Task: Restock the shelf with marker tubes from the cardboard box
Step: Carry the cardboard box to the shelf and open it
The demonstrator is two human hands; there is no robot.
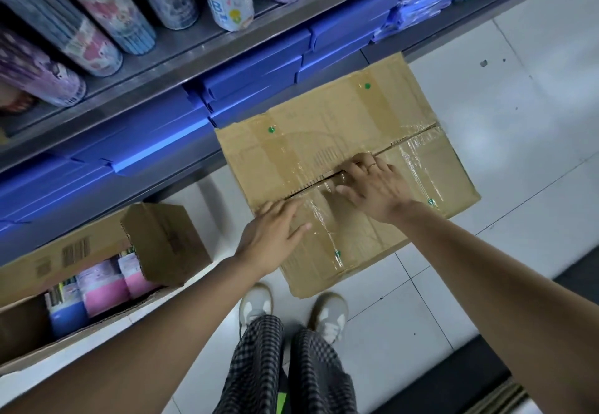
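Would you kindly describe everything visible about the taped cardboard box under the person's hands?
The taped cardboard box is brown corrugated board, lying flat-topped on the tiled floor against the shelf base. Clear glossy tape crosses its closed flaps, with small green dots on it. The centre seam gapes slightly. The left hand rests flat on the near flap; the right hand has its fingers at the seam.

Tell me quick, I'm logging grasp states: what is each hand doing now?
Left hand: open, fingers flat on the taped cardboard box.
Right hand: fingertips at the flap seam; grip cannot be told.
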